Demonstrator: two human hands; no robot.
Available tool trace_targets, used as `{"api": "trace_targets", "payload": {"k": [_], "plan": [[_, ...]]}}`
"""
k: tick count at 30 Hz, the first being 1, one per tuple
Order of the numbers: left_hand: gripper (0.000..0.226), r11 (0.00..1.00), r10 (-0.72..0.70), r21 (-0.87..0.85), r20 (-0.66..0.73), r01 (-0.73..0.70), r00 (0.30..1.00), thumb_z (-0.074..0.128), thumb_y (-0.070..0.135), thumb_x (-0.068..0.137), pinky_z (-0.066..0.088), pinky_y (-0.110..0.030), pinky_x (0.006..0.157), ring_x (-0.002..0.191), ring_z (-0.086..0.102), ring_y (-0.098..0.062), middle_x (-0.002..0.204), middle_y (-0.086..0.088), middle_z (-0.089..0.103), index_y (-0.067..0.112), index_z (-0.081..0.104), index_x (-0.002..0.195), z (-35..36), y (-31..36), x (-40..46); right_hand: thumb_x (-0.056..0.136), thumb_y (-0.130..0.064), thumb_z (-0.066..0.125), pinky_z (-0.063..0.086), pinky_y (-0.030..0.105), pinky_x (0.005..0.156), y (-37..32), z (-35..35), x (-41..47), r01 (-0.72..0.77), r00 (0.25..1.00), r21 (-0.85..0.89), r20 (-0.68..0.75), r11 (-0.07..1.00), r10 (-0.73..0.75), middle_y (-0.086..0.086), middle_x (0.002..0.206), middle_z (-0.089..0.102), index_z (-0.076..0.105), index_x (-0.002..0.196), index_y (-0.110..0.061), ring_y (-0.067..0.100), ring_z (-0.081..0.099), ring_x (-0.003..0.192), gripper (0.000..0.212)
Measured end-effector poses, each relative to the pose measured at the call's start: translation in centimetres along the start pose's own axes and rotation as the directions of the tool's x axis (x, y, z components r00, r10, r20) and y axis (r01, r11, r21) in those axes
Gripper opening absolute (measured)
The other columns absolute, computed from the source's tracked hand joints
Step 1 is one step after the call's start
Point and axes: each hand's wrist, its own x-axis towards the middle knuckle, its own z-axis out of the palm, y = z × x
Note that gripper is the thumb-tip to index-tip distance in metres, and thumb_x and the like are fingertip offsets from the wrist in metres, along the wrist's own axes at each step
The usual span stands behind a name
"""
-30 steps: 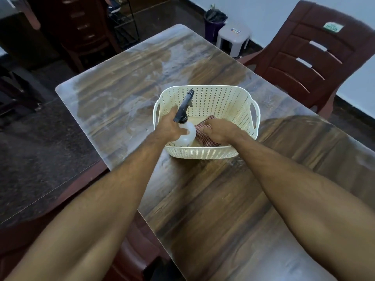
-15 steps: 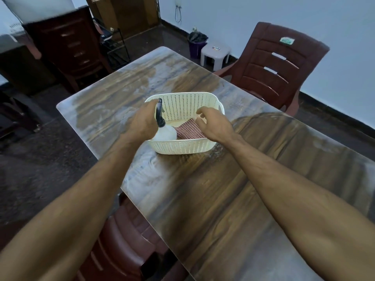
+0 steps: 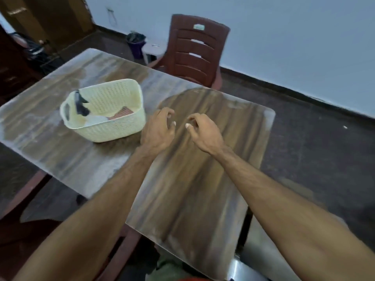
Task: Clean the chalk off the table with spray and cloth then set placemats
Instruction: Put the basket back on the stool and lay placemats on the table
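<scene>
Both hands hover over the desk (image 3: 192, 179), holding nothing: the left hand (image 3: 157, 131) and right hand (image 3: 203, 131) hang near each other with fingers loosely curled. Left of them a cream basket (image 3: 113, 130) stands on the desk, holding the spray bottle (image 3: 82, 107) upright at its left end and a checked cloth (image 3: 121, 114) lying beside it. Chalky smears cover the desk's far side. A brown chair (image 3: 194, 51) stands behind.

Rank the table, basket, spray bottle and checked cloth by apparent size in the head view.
1. table
2. basket
3. spray bottle, partly hidden
4. checked cloth, mostly hidden, so last two are unsure.
</scene>
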Motion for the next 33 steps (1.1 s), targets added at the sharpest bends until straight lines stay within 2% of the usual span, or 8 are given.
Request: {"api": "trace_targets", "payload": {"k": [9,12,15,20,25,28,31,33], "plan": [[0.031,0.983,0.158,-0.117,0.173,-0.139,0.972,0.062,0.022,0.087,0.05,-0.038,0.089,0.093,0.06,-0.019,0.109,0.003,0.063,0.02,0.058,0.117,13.4,15.6,-5.4,0.096,-0.032,0.054,0.048,0.041,0.087,14.1,-11.8,-12.7,-0.239,0.963,-0.06,-0.139,0.969,0.229,0.006,0.108,0.061,0.06,0.116,-0.016,0.023,0.058,0.101,0.026],[0.03,0.973,0.207,-0.152,0.245,-0.174,0.947,0.063,0.018,0.088,0.048,-0.03,0.089,0.09,0.059,-0.016,0.108,0.0,0.064,0.015,0.06,0.118,17.3,19.8,-7.0,0.098,-0.03,0.053,0.046,0.035,0.084,18.0,-15.2,-16.7,-0.317,0.935,-0.058,-0.184,0.947,0.302,0.005,0.109,0.061,0.06,0.116,-0.015,0.02,0.056,0.099,0.024],[0.03,0.967,0.233,-0.174,0.306,-0.186,0.923,0.063,0.019,0.087,0.049,-0.032,0.088,0.089,0.061,-0.018,0.105,0.001,0.064,0.015,0.06,0.117,20.5,22.8,-8.4,0.099,-0.031,0.053,0.041,0.03,0.08,21.7,-17.5,-19.7,-0.398,0.896,-0.04,-0.229,0.916,0.379,0.004,0.108,0.062,0.06,0.118,-0.015,0.017,0.056,0.097,0.026],[0.031,0.965,0.239,-0.197,0.402,-0.171,0.884,0.063,0.019,0.089,0.05,-0.032,0.088,0.084,0.059,-0.015,0.104,0.0,0.063,0.015,0.059,0.119,24.7,25.5,-10.2,0.099,-0.033,0.053,0.044,0.031,0.081,26.6,-18.7,-23.8,-0.519,0.819,0.026,-0.272,0.854,0.506,0.002,0.104,0.063,0.061,0.117,-0.016,0.015,0.055,0.095,0.026],[0.031,0.983,0.082,-0.181,0.525,0.017,0.847,0.061,0.022,0.091,0.047,-0.029,0.086,0.087,0.059,-0.015,0.1,0.006,0.062,0.017,0.057,0.122,29.5,25.0,-12.7,0.097,-0.031,0.055,0.046,0.031,0.083,30.4,-17.8,-27.4,-0.615,0.714,0.166,-0.298,0.771,0.634,-0.003,0.095,0.063,0.064,0.112,-0.014,0.016,0.058,0.094,0.025],[0.033,0.97,-0.05,-0.164,0.586,0.18,0.808,0.061,0.02,0.092,0.046,-0.027,0.088,0.097,0.063,-0.019,0.103,-0.003,0.068,0.01,0.056,0.123,32.8,23.2,-14.6,0.098,-0.028,0.055,0.04,0.025,0.08,33.2,-16.0,-30.7,-0.705,0.602,0.267,-0.263,0.657,0.753,-0.005,0.096,0.062,0.065,0.113,-0.011,0.013,0.057,0.09,0.025],[0.038,0.945,-0.182,-0.093,0.644,0.312,0.743,0.061,0.02,0.094,0.042,-0.02,0.08,0.096,0.061,-0.015,0.113,-0.004,0.068,0.008,0.052,0.129,36.5,20.3,-16.7,0.094,-0.028,0.054,0.043,0.031,0.071,37.6,-12.5,-34.6,-0.786,0.494,0.312,-0.201,0.534,0.846,-0.008,0.078,0.06,0.064,0.1,-0.013,0.01,0.056,0.071,0.019],[0.044,0.929,-0.255,-0.033,0.665,0.369,0.702,0.061,0.02,0.094,0.041,-0.018,0.078,0.096,0.061,-0.015,0.118,-0.004,0.067,0.007,0.048,0.134,38.5,18.1,-18.0,0.096,-0.024,0.054,0.046,0.031,0.073,39.8,-10.2,-37.4,-0.85,0.411,0.289,-0.158,0.44,0.898,-0.004,0.081,0.063,0.065,0.103,-0.011,0.013,0.059,0.074,0.019]]}}
